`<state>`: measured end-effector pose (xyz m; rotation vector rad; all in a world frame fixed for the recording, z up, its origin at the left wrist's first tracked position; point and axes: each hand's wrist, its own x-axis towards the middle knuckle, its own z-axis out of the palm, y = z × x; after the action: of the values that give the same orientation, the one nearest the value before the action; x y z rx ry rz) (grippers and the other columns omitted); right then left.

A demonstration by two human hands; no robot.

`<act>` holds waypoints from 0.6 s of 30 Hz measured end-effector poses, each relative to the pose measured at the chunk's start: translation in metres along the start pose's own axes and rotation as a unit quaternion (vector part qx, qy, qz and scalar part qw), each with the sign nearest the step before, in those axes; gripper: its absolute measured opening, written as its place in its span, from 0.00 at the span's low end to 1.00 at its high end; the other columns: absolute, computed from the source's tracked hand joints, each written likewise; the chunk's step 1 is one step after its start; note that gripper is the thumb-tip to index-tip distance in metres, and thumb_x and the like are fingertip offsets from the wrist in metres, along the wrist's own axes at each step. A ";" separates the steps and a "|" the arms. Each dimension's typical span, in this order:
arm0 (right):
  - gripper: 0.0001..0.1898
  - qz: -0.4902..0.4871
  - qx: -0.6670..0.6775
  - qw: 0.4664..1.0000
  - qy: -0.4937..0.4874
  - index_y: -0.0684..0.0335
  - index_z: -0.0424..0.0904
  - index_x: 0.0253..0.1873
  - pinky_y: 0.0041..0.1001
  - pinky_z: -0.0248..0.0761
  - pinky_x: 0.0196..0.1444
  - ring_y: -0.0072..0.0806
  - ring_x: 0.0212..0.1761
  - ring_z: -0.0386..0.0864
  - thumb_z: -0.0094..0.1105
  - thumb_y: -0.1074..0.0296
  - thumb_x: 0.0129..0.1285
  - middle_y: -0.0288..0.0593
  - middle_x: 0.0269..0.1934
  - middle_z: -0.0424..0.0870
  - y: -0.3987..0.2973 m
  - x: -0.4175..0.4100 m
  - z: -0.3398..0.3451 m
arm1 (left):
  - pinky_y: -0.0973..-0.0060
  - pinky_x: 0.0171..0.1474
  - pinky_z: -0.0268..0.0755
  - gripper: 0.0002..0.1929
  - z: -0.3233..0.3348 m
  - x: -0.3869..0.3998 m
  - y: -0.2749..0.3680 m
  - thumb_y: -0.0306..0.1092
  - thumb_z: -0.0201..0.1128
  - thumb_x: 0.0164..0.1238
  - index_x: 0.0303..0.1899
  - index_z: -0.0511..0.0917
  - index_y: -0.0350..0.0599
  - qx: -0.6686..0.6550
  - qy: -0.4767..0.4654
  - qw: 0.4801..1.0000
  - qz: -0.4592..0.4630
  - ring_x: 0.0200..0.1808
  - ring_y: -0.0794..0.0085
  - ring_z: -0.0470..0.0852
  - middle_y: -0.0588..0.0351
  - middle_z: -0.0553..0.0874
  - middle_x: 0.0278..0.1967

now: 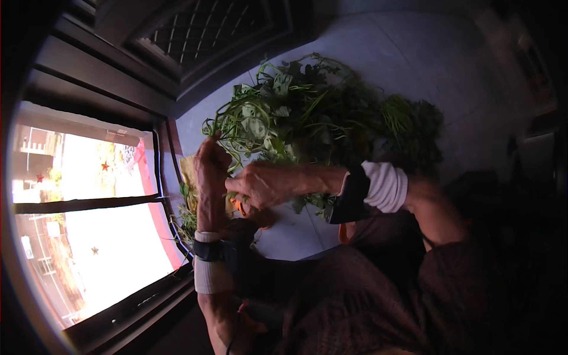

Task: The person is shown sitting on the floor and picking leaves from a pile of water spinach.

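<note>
My left hand (pixel 213 155) is raised at the left edge of a heap of leafy green vines (pixel 306 106). Its fingers are closed on a thin green stem (pixel 207 126) that curls out at the fingertips. Just to its right, my right hand (pixel 262 184) reaches across with curled, slightly blurred fingers close to my left wrist. Whether those fingers pinch a bit of stem cannot be made out. The vines, with long stems and broad leaves, lie on a grey tiled floor (pixel 443 57) beyond both hands. A denser bunch of greens (pixel 412 124) forms the heap's right end.
At the left stands a dark-framed glass door or window (pixel 88 206) with bright light behind it. A dark panel with a lattice (pixel 199 33) rises at the top. Stem scraps (pixel 188 217) lie beside a yellowish piece (pixel 188 171) near the frame. My dark-clothed knees (pixel 350 284) are below.
</note>
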<state>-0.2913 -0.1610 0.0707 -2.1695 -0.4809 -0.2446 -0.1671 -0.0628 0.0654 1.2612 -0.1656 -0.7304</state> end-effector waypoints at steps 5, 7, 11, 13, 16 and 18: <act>0.11 0.144 0.207 0.959 0.130 0.66 0.66 0.30 0.30 0.69 0.28 0.31 0.22 0.75 0.48 0.65 0.63 0.44 0.21 0.74 0.049 0.010 -0.037 | 0.84 0.20 0.52 0.15 -0.002 -0.008 0.010 0.36 0.49 0.68 0.44 0.72 0.31 0.007 -0.028 0.999 0.046 0.17 0.83 0.60 0.65 0.64 0.17; 0.12 0.183 0.267 0.929 0.177 0.66 0.68 0.32 0.29 0.69 0.30 0.29 0.23 0.75 0.49 0.62 0.63 0.43 0.21 0.74 0.054 0.009 -0.051 | 0.84 0.21 0.52 0.14 -0.001 -0.009 0.011 0.36 0.48 0.68 0.43 0.72 0.32 -0.011 -0.050 0.998 0.041 0.17 0.83 0.60 0.65 0.64 0.17; 0.14 0.120 0.035 0.950 0.285 0.66 0.71 0.39 0.33 0.70 0.35 0.42 0.31 0.79 0.55 0.60 0.59 0.49 0.27 0.79 0.053 0.014 -0.045 | 0.82 0.21 0.53 0.11 0.009 -0.016 0.003 0.35 0.47 0.66 0.38 0.72 0.35 0.025 -0.060 0.997 0.036 0.17 0.81 0.60 0.64 0.64 0.17; 0.17 0.123 -0.029 0.966 0.225 0.65 0.72 0.41 0.35 0.70 0.37 0.43 0.34 0.79 0.62 0.58 0.54 0.49 0.29 0.80 0.051 0.018 -0.038 | 0.82 0.21 0.53 0.10 0.009 -0.016 0.001 0.34 0.47 0.65 0.36 0.71 0.37 0.010 -0.080 0.996 0.027 0.17 0.81 0.60 0.64 0.64 0.18; 0.18 0.076 -0.112 0.962 0.236 0.64 0.73 0.40 0.35 0.71 0.38 0.43 0.34 0.79 0.65 0.57 0.51 0.48 0.31 0.80 0.056 0.019 -0.036 | 0.81 0.22 0.53 0.07 0.004 -0.011 -0.006 0.34 0.48 0.63 0.33 0.69 0.41 -0.030 -0.079 0.996 0.003 0.17 0.80 0.59 0.63 0.65 0.19; 0.16 0.039 -0.146 0.962 0.229 0.63 0.74 0.39 0.35 0.71 0.37 0.42 0.34 0.80 0.64 0.58 0.51 0.47 0.32 0.80 0.062 0.018 -0.037 | 0.81 0.22 0.52 0.05 0.002 -0.010 -0.010 0.34 0.48 0.62 0.32 0.68 0.44 -0.067 -0.087 0.994 0.007 0.18 0.81 0.59 0.63 0.66 0.21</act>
<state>-0.2484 -0.2197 0.0536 -2.3095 -0.0960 -0.7945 -0.1805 -0.0600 0.0595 1.0684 -0.2632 -0.8273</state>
